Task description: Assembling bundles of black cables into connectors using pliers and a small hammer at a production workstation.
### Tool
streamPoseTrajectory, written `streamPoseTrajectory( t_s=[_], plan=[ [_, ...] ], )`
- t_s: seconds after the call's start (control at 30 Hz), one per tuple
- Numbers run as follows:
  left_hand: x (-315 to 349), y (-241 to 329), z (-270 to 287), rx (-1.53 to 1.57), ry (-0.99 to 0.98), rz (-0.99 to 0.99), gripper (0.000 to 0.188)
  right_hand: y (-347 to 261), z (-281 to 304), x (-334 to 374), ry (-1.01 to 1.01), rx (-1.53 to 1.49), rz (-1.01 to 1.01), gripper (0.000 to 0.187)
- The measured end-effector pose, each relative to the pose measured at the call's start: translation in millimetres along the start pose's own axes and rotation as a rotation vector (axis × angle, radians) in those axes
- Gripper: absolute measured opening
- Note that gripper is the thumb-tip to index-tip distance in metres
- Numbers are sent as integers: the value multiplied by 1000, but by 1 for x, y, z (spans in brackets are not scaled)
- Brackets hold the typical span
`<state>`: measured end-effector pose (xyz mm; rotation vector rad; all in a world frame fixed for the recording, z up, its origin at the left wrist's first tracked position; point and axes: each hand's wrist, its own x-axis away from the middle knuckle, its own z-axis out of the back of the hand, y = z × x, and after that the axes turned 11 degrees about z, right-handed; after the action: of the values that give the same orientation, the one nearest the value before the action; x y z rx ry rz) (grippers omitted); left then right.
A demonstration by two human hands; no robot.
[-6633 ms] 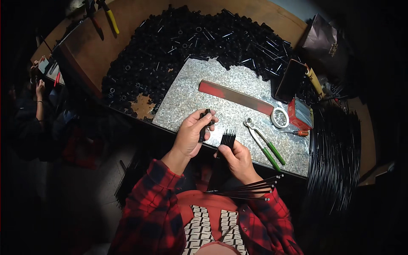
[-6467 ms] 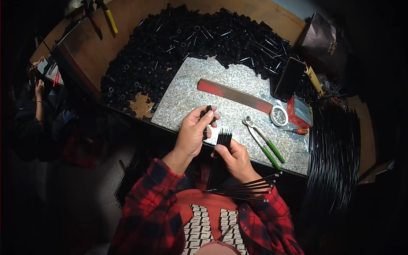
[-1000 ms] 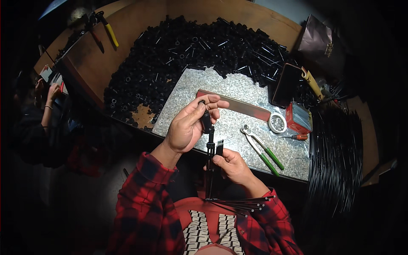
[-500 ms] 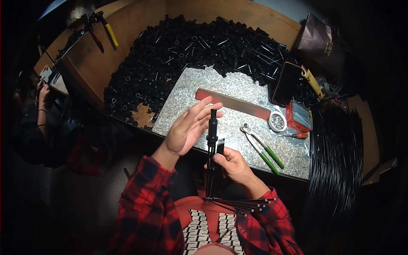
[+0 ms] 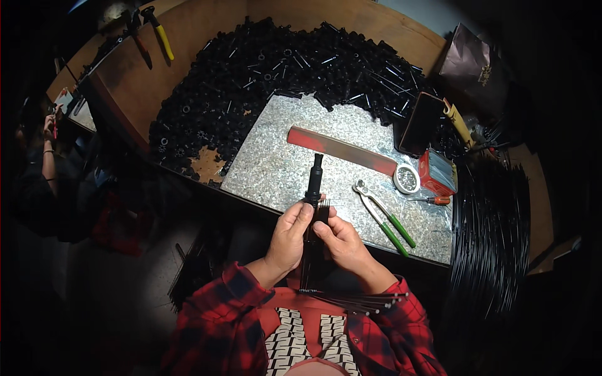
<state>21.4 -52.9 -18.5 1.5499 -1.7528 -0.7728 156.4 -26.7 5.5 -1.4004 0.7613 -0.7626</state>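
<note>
An upright black stepped tube with a collar (image 5: pixel 315 175), which looks like the runner of an umbrella frame, stands between my hands. Just below its collar, my left hand (image 5: pixel 286 240) is closed with its thumb along the tube. My right hand (image 5: pixel 343 243) pinches a comb-like bunch of thin black rods (image 5: pixel 325 210) that looks like umbrella ribs, right beside the tube. Below both hands, several rods with small rounded tips (image 5: pixel 376 303) fan out to the right across my lap. My fingers partly hide where the rods meet the tube.
A speckled board (image 5: pixel 263 156) carries a red-ended bar (image 5: pixel 342 149), green-handled pincers (image 5: pixel 384 216), a white ring-shaped dish (image 5: pixel 406 179), a red box (image 5: pixel 437 174) and a screwdriver (image 5: pixel 438 200). Behind lies a heap of black parts (image 5: pixel 295 69); long black rods (image 5: pixel 492 232) hang at right. Another person's hand (image 5: pixel 49 128) is far left.
My left hand, open and raised beside the tube before, has come down and closed on it below the collar. My right hand keeps its hold on the ribs.
</note>
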Motion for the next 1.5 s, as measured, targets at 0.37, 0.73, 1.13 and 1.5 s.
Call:
streamPoseTrajectory(
  t_s=[0.37,0.73,1.13,1.5],
  plan=[
    [4,5,-8,131,-71,105,40,-72,65,-25,22,491,130,15],
    [7,3,-16,-27,-63,12,38,-80,38,-72,-152,100,232,45],
    [10,7,-23,-192,-1,-83,40,-87,26,-64,-79,566,326,30],
    [7,5,-18,-142,10,-30,42,-75,29,-70,-85,375,270,33]
  ],
)
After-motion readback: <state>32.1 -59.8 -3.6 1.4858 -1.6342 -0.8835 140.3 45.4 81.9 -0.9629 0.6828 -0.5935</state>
